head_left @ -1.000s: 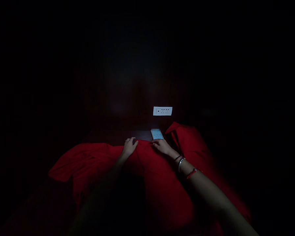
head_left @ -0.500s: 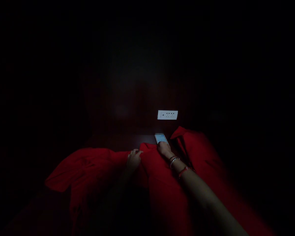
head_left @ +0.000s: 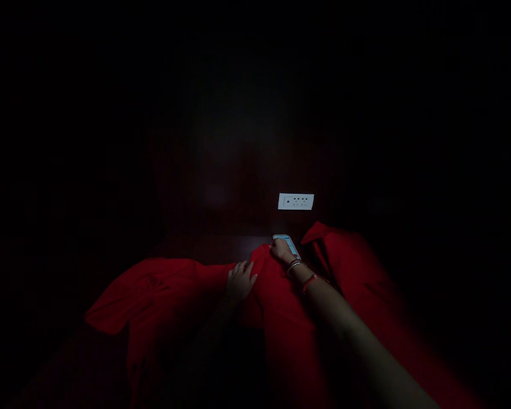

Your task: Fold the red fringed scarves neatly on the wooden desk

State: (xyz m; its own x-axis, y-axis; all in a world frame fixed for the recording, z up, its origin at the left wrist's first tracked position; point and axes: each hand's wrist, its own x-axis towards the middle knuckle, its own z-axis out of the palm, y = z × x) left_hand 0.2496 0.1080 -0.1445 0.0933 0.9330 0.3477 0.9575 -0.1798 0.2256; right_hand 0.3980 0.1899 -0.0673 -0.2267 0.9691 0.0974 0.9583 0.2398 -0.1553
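Observation:
A red garment (head_left: 281, 307) lies spread over a dark surface, its folds running to the left and toward me. My left hand (head_left: 239, 282) rests on it with fingers apart, a ring on one of them. My right hand (head_left: 282, 251) is closed at the cloth's far edge, fingertips down against the red fabric, which it seems to pinch; the fingertips are partly hidden. Bracelets circle that wrist. Just behind the right hand lies a phone (head_left: 290, 244) with a lit screen, partly covered by the hand.
A white socket plate (head_left: 296, 201) is on the dark upright panel beyond the phone. More red cloth (head_left: 349, 261) stretches along the right of my right arm. Dark surface (head_left: 221, 244) shows behind the garment; the surroundings are nearly black.
My right hand has shifted left off the phone's lower end to the garment's edge, uncovering the screen's right side. My left hand's fingers have spread on the cloth. The view has shifted slightly.

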